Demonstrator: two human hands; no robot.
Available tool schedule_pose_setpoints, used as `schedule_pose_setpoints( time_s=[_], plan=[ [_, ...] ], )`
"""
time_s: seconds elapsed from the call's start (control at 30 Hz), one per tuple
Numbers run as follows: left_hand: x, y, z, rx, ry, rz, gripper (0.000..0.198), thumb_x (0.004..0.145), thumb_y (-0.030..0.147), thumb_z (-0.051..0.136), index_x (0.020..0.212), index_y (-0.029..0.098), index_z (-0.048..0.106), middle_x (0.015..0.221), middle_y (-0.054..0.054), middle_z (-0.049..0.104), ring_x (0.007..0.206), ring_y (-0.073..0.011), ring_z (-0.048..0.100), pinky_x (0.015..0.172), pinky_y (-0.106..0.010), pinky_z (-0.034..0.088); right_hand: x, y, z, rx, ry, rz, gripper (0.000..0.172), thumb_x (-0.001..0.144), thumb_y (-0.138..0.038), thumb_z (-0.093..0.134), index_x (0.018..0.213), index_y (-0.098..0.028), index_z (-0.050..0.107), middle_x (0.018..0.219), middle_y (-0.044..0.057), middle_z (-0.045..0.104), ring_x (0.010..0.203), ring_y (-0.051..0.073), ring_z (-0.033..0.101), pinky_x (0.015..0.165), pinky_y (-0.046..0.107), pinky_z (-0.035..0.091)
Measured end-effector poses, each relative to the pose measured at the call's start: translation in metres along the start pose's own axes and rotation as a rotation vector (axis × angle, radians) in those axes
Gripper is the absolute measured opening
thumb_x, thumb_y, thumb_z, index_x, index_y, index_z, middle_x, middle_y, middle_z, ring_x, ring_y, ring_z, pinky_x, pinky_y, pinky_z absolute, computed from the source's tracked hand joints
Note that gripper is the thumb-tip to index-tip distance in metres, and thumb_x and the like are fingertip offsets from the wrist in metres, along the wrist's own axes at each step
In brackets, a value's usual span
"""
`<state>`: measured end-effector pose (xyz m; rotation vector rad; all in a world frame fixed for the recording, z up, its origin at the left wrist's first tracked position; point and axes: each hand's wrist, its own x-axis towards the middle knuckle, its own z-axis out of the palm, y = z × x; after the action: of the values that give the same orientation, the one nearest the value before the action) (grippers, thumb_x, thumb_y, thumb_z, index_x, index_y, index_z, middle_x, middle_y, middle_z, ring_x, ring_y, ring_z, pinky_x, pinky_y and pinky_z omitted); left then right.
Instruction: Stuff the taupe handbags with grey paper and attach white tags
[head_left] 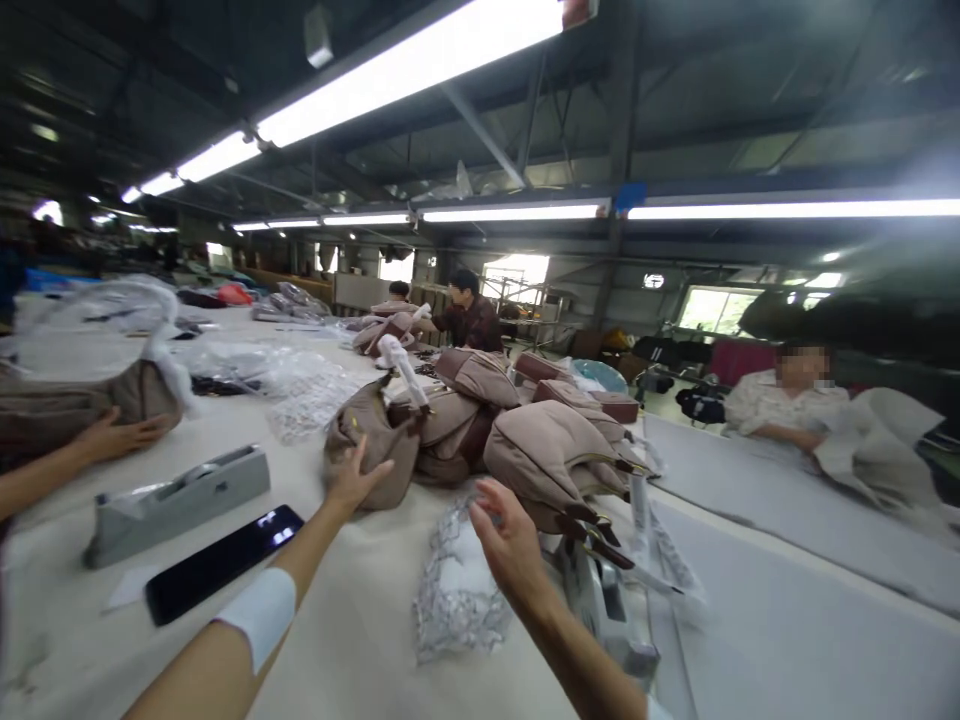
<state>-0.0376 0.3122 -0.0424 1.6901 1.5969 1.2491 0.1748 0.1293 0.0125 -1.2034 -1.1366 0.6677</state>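
Observation:
My left hand point(355, 482) reaches forward with fingers spread and touches a taupe handbag point(373, 438) lying on the white table point(352, 620). My right hand point(506, 535) hovers with fingers loosely apart over a crumpled piece of clear plastic wrap point(457, 585), close to another taupe handbag point(551, 455) with dark brown straps. Neither hand holds anything. More taupe and maroon bags point(480, 385) are piled just behind.
A grey tape dispenser point(176, 503) and a black phone point(223, 562) lie at the left. Another person's hand point(120, 435) rests on a bag at the far left. People work at the far end of the table and at the right table point(795, 520). Plastic bags point(300, 385) lie behind.

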Motion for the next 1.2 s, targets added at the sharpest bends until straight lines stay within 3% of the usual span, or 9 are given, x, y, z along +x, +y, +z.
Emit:
schedule_pose_setpoints(
  time_s=[0.1,0.2,0.37,0.47,0.6,0.77,0.93,1.07,1.2],
  plan=[
    [0.013,-0.033,0.034,0.003,-0.129,0.006,0.086,0.067,0.04,0.065,0.139,0.006,0.034,0.148,-0.026,0.027,0.14,-0.0341,0.014,0.11,-0.044,0.022,-0.022,0.03,-0.08,-0.298,0.133,-0.082,0.045,0.072,-0.04,0.061,0.108,-0.014,0.063,0.135,0.017,0.045,0.073,0.018,0.061,0.061,0.032,0.051],
    [0.032,-0.049,0.054,0.018,-0.223,0.006,0.089,0.063,0.044,0.063,0.137,0.002,0.037,0.147,-0.028,0.027,0.14,-0.0337,0.017,0.111,-0.043,0.02,-0.018,0.051,-0.151,-0.606,0.209,-0.057,0.055,0.078,-0.042,0.05,0.124,-0.014,0.051,0.143,0.019,0.035,0.063,0.013,0.059,0.062,0.033,0.052],
    [0.041,-0.053,0.061,0.095,-0.243,0.015,0.089,0.058,0.057,0.058,0.127,0.002,0.047,0.143,-0.027,0.036,0.138,-0.0392,0.019,0.11,-0.049,0.021,0.016,0.077,-0.197,-0.673,0.154,0.119,0.063,0.074,-0.034,0.053,0.133,-0.015,0.041,0.115,0.014,0.062,0.051,0.014,0.06,0.043,0.026,0.047],
    [0.025,-0.045,0.06,0.117,-0.227,0.062,0.089,0.054,0.062,0.056,0.12,0.002,0.051,0.137,-0.027,0.043,0.135,-0.042,0.026,0.11,-0.049,0.021,0.04,0.079,-0.2,-0.693,0.111,0.124,0.03,0.075,-0.03,0.054,0.098,-0.015,0.062,0.068,0.002,0.066,0.044,0.014,0.057,0.041,0.025,0.043],
    [-0.013,-0.011,0.071,0.075,-0.199,0.19,0.084,0.061,0.061,0.054,0.124,0.006,0.047,0.14,-0.023,0.042,0.135,-0.0374,0.029,0.111,-0.047,0.022,0.077,0.038,-0.205,-0.78,0.168,-0.063,0.013,0.079,-0.028,0.055,0.078,-0.015,0.059,0.062,-0.001,0.058,0.058,0.013,0.056,0.057,0.026,0.044],
    [-0.074,0.088,0.093,-0.081,-0.205,0.376,0.098,0.067,0.057,0.061,0.142,0.007,0.023,0.151,-0.021,0.022,0.141,-0.0289,0.016,0.113,-0.044,0.019,0.103,-0.083,-0.184,-0.935,0.225,-0.382,0.019,0.08,-0.033,0.053,0.074,-0.017,0.06,0.07,0.003,0.058,0.069,0.018,0.053,0.065,0.029,0.038],
    [-0.152,0.181,0.057,-0.433,-0.219,0.411,0.111,0.064,0.052,0.072,0.147,0.011,0.01,0.152,-0.019,0.021,0.14,-0.0298,0.018,0.113,-0.045,0.019,0.035,-0.211,-0.12,-1.248,0.026,-0.718,0.014,0.08,-0.032,0.06,0.078,-0.018,0.062,0.076,0.001,0.059,0.064,0.014,0.05,0.059,0.025,0.031],
    [-0.216,0.163,-0.016,-0.65,-0.525,0.358,0.083,0.074,0.048,0.065,0.144,0.022,0.028,0.144,-0.013,0.039,0.133,-0.0317,0.035,0.1,-0.044,0.04,-0.04,-0.266,-0.085,-1.395,-0.174,-0.771,0.024,0.079,-0.034,0.063,0.063,-0.017,0.056,0.052,-0.004,0.048,0.045,0.009,0.039,0.046,0.023,0.022],
    [-0.275,0.105,-0.077,-0.622,-0.692,0.282,0.065,0.08,0.045,0.06,0.138,0.024,0.04,0.138,-0.01,0.049,0.126,-0.0312,0.044,0.1,-0.041,0.04,-0.09,-0.241,-0.067,-1.232,-0.477,-0.506,0.027,0.08,-0.033,0.059,0.058,-0.018,0.053,0.052,-0.003,0.051,0.045,0.008,0.044,0.044,0.021,0.024]
  ],
)
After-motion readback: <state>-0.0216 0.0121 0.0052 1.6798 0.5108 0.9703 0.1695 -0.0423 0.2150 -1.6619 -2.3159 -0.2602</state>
